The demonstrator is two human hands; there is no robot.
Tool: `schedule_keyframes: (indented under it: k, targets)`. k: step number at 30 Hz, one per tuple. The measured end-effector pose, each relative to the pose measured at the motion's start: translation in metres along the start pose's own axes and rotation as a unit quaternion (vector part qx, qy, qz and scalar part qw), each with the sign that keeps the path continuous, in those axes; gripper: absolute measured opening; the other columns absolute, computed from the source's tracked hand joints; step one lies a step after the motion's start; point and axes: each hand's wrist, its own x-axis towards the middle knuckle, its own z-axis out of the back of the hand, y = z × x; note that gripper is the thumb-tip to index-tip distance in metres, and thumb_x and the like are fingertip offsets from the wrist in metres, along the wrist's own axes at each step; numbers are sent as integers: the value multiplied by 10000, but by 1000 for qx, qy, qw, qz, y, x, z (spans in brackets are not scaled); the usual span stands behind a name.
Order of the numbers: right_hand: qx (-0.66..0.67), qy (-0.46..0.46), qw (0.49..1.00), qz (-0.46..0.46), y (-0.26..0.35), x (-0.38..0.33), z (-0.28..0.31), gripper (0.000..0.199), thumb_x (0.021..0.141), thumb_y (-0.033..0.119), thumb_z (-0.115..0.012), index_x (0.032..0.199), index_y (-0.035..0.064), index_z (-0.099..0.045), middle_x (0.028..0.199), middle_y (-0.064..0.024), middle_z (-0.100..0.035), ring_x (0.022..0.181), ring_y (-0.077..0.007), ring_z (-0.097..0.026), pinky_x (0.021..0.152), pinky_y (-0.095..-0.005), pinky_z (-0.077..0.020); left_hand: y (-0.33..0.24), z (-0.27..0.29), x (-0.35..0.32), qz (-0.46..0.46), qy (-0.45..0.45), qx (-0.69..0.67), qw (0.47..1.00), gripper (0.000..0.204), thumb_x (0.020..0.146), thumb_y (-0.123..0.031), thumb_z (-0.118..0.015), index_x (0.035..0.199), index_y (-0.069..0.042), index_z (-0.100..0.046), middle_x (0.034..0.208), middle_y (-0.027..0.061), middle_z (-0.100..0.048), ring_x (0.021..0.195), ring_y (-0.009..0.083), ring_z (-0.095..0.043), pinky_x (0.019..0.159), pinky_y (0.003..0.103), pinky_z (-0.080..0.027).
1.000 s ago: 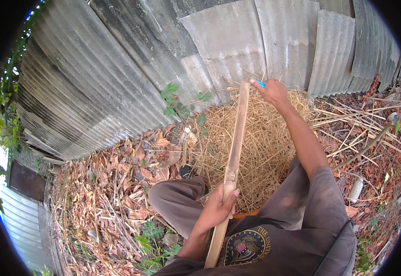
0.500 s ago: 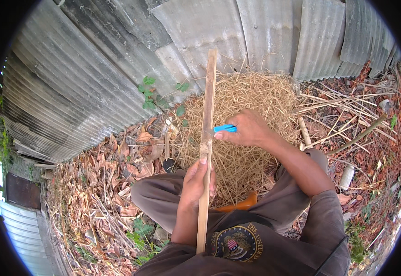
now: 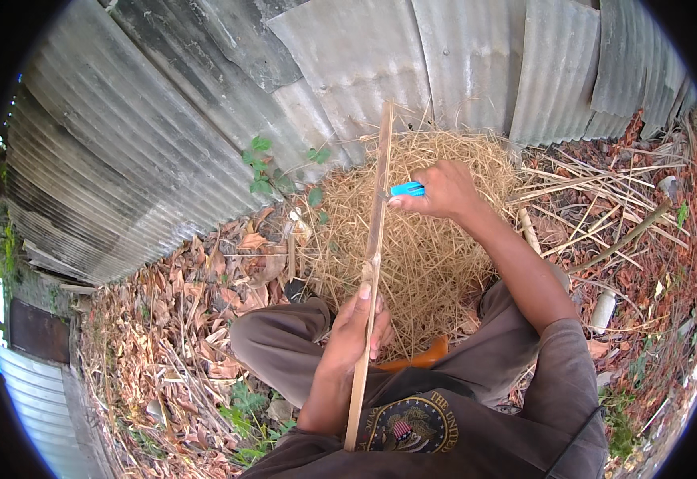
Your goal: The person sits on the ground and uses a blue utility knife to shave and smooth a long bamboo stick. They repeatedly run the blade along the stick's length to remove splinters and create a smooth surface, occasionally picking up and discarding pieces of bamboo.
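Head view: a long bamboo strip (image 3: 374, 263) runs from the person's lap up toward the corrugated metal wall (image 3: 204, 120). The left hand (image 3: 356, 323) has its fingers wrapped around the strip's lower part. The right hand (image 3: 444, 190) is closed on a blue-handled knife (image 3: 404, 190), its tip touching the strip higher up. A straw pile (image 3: 436, 239) lies behind, dry leaves (image 3: 156, 319) to the left, cut stalks (image 3: 596, 199) to the right.

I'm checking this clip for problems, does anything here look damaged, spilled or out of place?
Nothing stands out. The left hand grips a long bamboo strip, the right hand holds a blue-handled knife against it, and pale shavings lie heaped in front of the corrugated metal wall, among dry leaves.
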Motion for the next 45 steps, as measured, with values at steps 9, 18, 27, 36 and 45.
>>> schedule_keyframes:
  k: [9, 18, 27, 36, 45]
  targets:
    - [-57, -56, 991, -105, -42, 55, 7, 848, 726, 854, -410, 689, 60, -704, 565, -114, -618, 623, -283, -657, 570, -447, -497, 0, 18, -21, 2, -3, 33, 999, 377, 1030, -405, -310, 870, -79, -409, 474, 14, -359, 340, 106, -307, 394, 231, -282]
    - [63, -84, 904, -415, -143, 54, 15, 971, 779, 843, -324, 906, -47, -689, 871, -258, -671, 891, -384, -660, 770, -487, -496, 13, 17, -60, 66, 142, 193, 969, 378, 1032, -389, -314, 912, -57, -448, 516, 8, -428, 397, 91, -428, 392, 220, -348]
    - [80, 90, 986, -113, -13, 16, 3, 837, 784, 838, -359, 526, 70, -568, 461, -70, -490, 490, -246, -556, 491, -416, -440, 5, 56, 2, -74, -52, 92, 992, 294, 1028, -325, -382, 918, -61, -453, 505, 34, -448, 369, 102, -406, 357, 215, -351]
    - [89, 92, 983, 129, 55, -13, -14, 752, 740, 806, -492, 493, 98, -541, 402, -73, -450, 389, -271, -508, 409, -395, -382, -3, 33, 0, -39, -56, 75, 995, 210, 1010, -261, -460, 974, -55, -443, 499, 1, -420, 369, 79, -389, 375, 203, -330]
    - [62, 27, 957, -282, -47, 81, -13, 939, 774, 873, -257, 617, 20, -618, 596, -130, -608, 621, -281, -646, 557, -436, -493, 6, 33, -42, 39, 5, 167, 985, 184, 1002, -215, -480, 1032, -35, -458, 527, -22, -426, 396, 61, -412, 399, 203, -354]
